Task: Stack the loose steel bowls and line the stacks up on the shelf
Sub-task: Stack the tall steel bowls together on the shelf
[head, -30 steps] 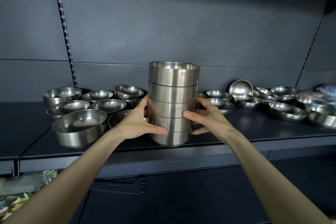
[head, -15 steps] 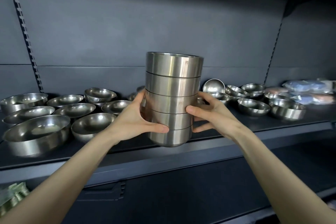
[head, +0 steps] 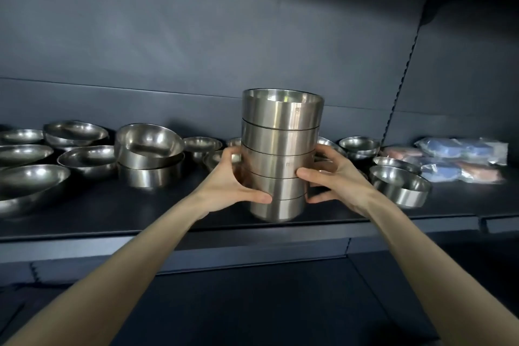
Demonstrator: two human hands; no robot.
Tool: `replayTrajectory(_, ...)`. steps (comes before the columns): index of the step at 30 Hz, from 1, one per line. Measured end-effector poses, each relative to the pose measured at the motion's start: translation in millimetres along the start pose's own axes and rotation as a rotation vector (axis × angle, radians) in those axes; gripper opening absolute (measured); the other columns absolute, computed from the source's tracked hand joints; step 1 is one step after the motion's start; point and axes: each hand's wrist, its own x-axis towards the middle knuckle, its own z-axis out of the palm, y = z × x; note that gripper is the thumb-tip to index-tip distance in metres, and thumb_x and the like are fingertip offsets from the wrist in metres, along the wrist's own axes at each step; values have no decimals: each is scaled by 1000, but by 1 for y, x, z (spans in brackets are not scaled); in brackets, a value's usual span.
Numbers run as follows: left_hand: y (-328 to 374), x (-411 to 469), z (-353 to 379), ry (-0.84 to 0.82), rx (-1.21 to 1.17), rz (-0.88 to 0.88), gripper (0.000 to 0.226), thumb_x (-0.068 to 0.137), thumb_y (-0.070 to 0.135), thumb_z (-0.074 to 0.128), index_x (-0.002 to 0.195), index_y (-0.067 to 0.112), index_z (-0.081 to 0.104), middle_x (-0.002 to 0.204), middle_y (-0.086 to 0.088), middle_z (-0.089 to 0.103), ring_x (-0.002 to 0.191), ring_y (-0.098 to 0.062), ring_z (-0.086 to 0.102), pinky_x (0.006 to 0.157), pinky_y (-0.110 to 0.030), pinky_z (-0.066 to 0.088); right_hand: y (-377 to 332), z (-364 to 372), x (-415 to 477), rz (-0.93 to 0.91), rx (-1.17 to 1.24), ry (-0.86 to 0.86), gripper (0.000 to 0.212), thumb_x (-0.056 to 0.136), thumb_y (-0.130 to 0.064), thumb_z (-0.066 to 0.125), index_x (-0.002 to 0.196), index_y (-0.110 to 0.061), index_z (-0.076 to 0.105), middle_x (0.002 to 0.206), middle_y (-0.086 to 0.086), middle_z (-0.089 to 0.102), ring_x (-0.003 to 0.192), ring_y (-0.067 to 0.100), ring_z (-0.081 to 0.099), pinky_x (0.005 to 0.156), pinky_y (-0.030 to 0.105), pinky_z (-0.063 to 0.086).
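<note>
Right, biggest item first: the shelf (head: 168, 216) is a dark deck running across the middle of the frame, with loose bowls (head: 84, 159) crowding its left and centre-back and wrapped packets (head: 460, 160) at far right. The stack (head: 280, 154), five straight-sided steel bowls nested upright, sits at frame centre near the shelf's front lip. I can't tell whether its base is down on the deck or just clear of it. Both hands hold it: the left hand (head: 227, 180) wraps the left wall with its thumb across the front low down, and the right hand (head: 337, 177) mirrors that on the right wall. The grip is on the lower half, so the top two bowls are unrestrained. My read is that the step is placing this stack. Keep it plumb and move slowly, with no tilt. Bare deck shows between the two-bowl pile (head: 148, 160) at left-centre and the single bowl (head: 398, 188) at right-centre, and bowls sit close behind. Set the base flat and slide it, don't lift. Let go only once it's square, because steel slips.
</note>
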Motion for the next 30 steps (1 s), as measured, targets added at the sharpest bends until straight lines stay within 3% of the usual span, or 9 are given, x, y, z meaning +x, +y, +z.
replayTrajectory(3,-1,15,15,10,7,-40,114,30,51,91,124,30,30,127,1,57,120,-13,53,105,-41,42,11,-18,13,15,5,-9,104,47,-45,84,141,-30,42,123,9,63,105,24,66,75,46,60)
replayTrajectory(7,-2,34,28,33,28,-53,105,32,48,90,119,30,33,123,1,60,118,-13,54,104,-40,43,26,-33,30,27,29,-18,102,48,-45,85,140,-29,43,124,10,61,105,26,66,76,47,60)
replayTrajectory(11,-9,47,32,66,22,-20,97,44,32,95,123,24,38,121,4,59,116,-14,56,102,-38,45,31,-39,45,28,22,-24,105,49,-46,84,142,-26,39,126,9,60,108,25,65,75,45,60)
replayTrajectory(15,-15,57,30,110,75,21,88,48,32,94,121,27,45,118,12,55,117,-9,53,99,-30,46,33,-41,59,15,-2,-27,104,48,-47,84,140,-25,41,123,7,63,110,19,64,70,38,60)
replayTrajectory(18,-18,62,29,133,94,31,86,50,33,93,121,33,46,118,8,54,114,-9,52,97,-32,49,35,-40,68,14,-17,-2,102,44,-49,84,136,-26,45,119,7,64,109,19,64,72,39,61)
replayTrajectory(20,-20,65,30,163,88,37,83,50,31,93,118,35,47,111,14,54,109,-6,53,93,-30,51,35,-40,73,6,-35,10,100,42,-52,83,131,-28,48,115,6,64,106,18,64,72,38,61)
replayTrajectory(25,-21,69,32,203,57,45,82,53,26,92,122,24,50,106,20,54,105,-3,54,90,-24,52,36,-40,83,-21,-97,32,106,36,-61,83,131,-29,48,115,2,63,102,14,66,76,40,61)
replayTrajectory(27,-20,69,32,208,63,47,82,55,24,92,125,20,50,106,19,55,102,-1,53,88,-19,51,36,-41,85,-32,-123,34,107,35,-65,82,130,-29,49,115,3,63,102,14,66,76,40,61)
replayTrajectory(30,-19,70,31,207,63,50,77,58,20,91,124,21,50,104,18,54,94,8,52,71,-3,47,35,-40,86,-43,-152,27,97,39,-66,83,124,-36,48,115,0,64,102,11,65,75,39,61)
